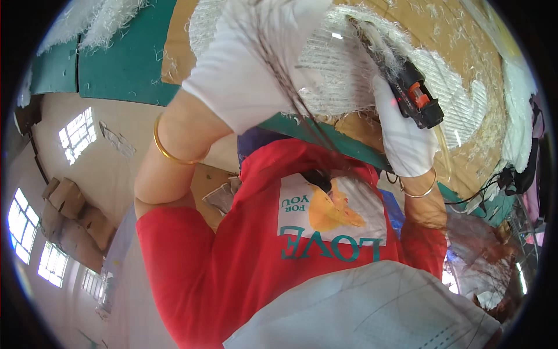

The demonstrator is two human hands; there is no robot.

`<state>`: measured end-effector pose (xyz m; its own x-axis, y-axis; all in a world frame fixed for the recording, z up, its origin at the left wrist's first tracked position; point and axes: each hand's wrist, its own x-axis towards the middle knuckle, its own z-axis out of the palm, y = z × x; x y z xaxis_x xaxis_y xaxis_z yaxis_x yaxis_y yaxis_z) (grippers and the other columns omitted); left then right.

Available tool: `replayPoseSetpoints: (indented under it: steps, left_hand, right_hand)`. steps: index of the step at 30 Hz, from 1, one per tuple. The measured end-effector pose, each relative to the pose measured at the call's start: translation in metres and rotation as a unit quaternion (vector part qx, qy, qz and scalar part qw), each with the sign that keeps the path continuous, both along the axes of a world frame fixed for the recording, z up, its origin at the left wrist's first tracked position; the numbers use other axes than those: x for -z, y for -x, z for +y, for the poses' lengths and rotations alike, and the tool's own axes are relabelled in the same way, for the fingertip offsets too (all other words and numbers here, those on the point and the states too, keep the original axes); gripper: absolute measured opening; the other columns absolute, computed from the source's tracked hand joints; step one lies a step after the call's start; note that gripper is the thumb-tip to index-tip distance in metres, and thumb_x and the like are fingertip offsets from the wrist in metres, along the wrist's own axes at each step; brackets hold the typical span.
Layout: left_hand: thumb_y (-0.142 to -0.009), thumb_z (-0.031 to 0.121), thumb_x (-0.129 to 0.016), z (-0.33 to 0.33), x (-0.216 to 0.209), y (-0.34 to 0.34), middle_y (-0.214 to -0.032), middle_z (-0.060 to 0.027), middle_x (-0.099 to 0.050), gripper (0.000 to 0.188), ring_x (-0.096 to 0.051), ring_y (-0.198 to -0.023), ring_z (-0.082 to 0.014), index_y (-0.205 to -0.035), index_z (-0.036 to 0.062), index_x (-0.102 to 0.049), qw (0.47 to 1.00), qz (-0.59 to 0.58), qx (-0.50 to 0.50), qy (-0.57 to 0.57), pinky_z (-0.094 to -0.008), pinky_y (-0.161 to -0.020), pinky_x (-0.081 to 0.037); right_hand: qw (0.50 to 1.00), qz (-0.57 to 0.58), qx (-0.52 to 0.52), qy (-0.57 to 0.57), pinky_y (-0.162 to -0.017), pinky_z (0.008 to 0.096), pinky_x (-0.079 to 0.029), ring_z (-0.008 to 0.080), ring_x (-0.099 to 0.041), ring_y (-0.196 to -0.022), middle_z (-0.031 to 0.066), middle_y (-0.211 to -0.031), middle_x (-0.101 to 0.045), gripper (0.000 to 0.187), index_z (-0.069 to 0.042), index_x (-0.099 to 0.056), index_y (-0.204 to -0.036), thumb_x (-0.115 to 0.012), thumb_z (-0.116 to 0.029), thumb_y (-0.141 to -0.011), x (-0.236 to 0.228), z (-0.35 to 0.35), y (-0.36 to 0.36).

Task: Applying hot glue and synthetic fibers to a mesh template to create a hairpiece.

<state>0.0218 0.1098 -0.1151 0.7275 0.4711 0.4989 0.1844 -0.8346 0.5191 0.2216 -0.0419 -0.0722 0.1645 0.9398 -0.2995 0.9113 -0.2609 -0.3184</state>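
My right hand (pixel 404 139), in a white glove, is wrapped round a black hand-held power tool (pixel 417 96) with an orange-red part near its rear end. The tool's narrow front end points to the far left over a white ribbed fibre fabric (pixel 340 72). White fluff clings to it, so its tip is hard to make out. My left hand (pixel 256 64), also gloved in white, lies over the left part of the fabric. Its fingers run toward the upper edge, washed out by glare and crossed by dark hair strands. What they hold, if anything, cannot be made out.
Brown cardboard (pixel 465 52) lies under the fabric, scattered with loose white fibres. A green tabletop (pixel 122 64) extends to the left, with a white fibre bundle (pixel 110 23) on it. A dark cable (pixel 474 200) hangs at the right. Cardboard boxes (pixel 78 224) are stacked at the far left.
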Motion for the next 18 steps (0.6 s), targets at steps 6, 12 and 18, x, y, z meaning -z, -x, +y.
replayPoseSetpoints:
  steps: [6,12,18]
  left_hand:
    - [-0.077,0.016,-0.076,-0.010,-0.075,-0.008,-0.143,-0.0182,-0.053,0.103,-0.052,-0.133,-0.0326,-0.162,-0.0006,-0.021,0.918,0.337,-0.031,0.204,-0.0488,-0.116,-0.028]
    - [-0.075,0.027,-0.078,0.000,0.000,0.004,-0.154,-0.0243,-0.039,0.103,-0.036,-0.145,-0.0413,-0.160,-0.0016,-0.027,0.968,0.198,-0.148,-0.050,-0.0523,-0.119,-0.026]
    - [-0.079,0.034,-0.074,0.008,-0.012,0.011,-0.161,-0.0292,-0.030,0.080,-0.028,-0.148,-0.0511,-0.148,0.0041,-0.048,0.998,0.059,0.025,0.013,-0.0599,-0.120,-0.024]
  right_hand:
    - [0.999,0.006,0.017,0.031,-0.095,0.0374,-0.055,0.0294,-0.068,-0.114,0.0170,-0.125,-0.067,0.041,-0.015,-0.067,-0.133,-0.061,0.000,-0.095,0.000,0.006,0.001]
    - [1.000,-0.021,0.005,0.017,-0.093,0.0383,-0.056,0.0309,-0.069,-0.108,0.0185,-0.122,-0.068,0.042,-0.013,-0.068,-0.132,-0.063,0.001,-0.093,0.006,0.004,0.004]
    - [0.999,-0.041,0.008,0.031,-0.096,0.0368,-0.055,0.0307,-0.068,-0.114,0.0176,-0.124,-0.069,0.043,-0.013,-0.067,-0.133,-0.062,0.000,-0.093,-0.008,0.011,0.008]
